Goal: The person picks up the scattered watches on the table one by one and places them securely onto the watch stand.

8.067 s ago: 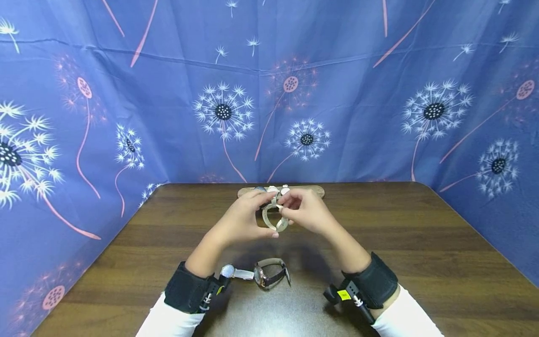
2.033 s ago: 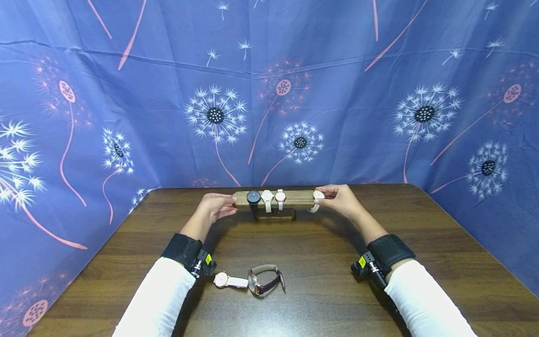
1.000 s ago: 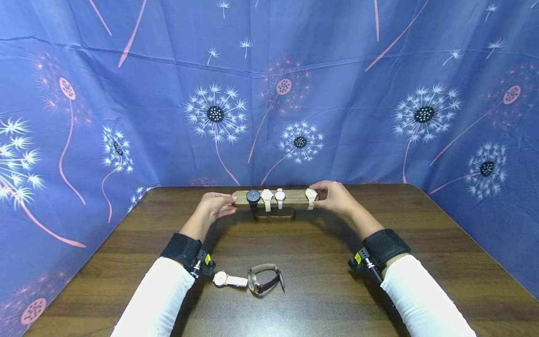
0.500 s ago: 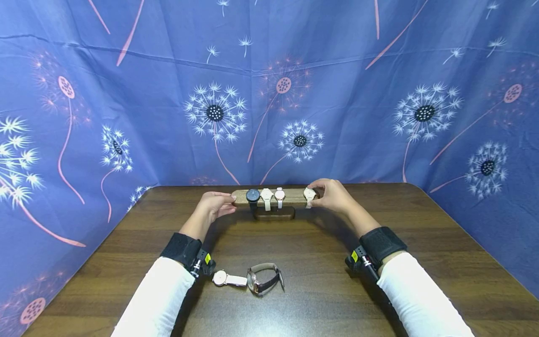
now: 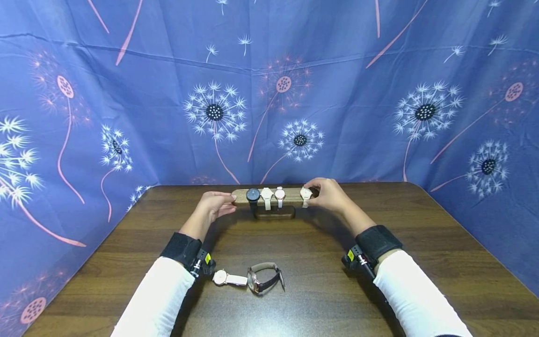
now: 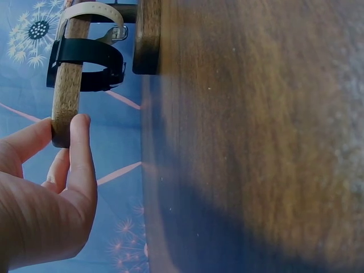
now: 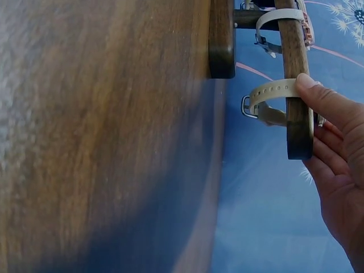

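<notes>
In the head view a wooden watch stand (image 5: 293,195) stands near the table's far edge, its bar level above a dark base (image 5: 274,213). My left hand (image 5: 213,205) pinches the bar's left end between thumb and fingers. Near the other end, my right hand (image 5: 330,195) holds a cream-strapped watch (image 5: 306,193) that loops around the bar. Its strap (image 7: 274,90) is buckled and hangs below the bar in the right wrist view, with my thumb on it. A black watch (image 5: 253,195) and two pale watches (image 5: 266,194) sit left of the bar's middle.
Closer on the wooden table (image 5: 320,281) lie a white-strapped watch (image 5: 229,279) and a watch with a dark brown strap (image 5: 268,283), which rests on its side. A blue dandelion-print cloth (image 5: 358,93) hangs right behind the table and along its sides.
The cream-strapped watch, held near my body earlier, is now around the bar. Over the last two seconds my right hand has slid it left from the bar's right end. My left hand keeps still.
</notes>
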### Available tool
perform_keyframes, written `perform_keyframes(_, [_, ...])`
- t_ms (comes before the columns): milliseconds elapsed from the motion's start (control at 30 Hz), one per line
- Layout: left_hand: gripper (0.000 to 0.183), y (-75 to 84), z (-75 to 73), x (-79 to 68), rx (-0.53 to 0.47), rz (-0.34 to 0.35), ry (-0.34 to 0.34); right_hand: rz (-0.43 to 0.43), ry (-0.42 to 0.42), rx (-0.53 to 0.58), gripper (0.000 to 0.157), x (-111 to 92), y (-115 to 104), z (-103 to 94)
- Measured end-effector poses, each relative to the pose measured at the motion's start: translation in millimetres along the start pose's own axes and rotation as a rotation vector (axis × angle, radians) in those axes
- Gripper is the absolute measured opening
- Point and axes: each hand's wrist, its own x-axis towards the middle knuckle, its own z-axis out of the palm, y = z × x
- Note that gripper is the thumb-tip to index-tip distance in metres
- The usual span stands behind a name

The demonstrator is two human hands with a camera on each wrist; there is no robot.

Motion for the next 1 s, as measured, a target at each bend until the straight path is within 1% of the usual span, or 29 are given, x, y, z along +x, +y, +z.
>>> perform_keyframes(267, [0.036, 0.5, 1.8, 0.4, -0.017, 0.012, -0.003, -0.036, 0.021, -0.021, 0.043, 3.2, -1.3, 2.4])
perform_keyframes(600, [0.032, -0.5, 1.2, 2.2, -0.023, 0.009, -0.004, -0.027, 0.008, -0.002, 0.043, 7.6, -10.0, 7.2])
perform_keyframes(800, [0.028, -1.1, 0.2, 2.9, -0.029, 0.017, -0.006, -0.036, 0.014, -0.048, 0.044, 11.1, -13.9, 9.9])
perform_keyframes(1000, [0.027, -1.6, -0.6, 2.7, -0.029, -0.003, -0.014, -0.036, -0.005, -0.071, 0.048, 12.5, -18.6, 12.9])
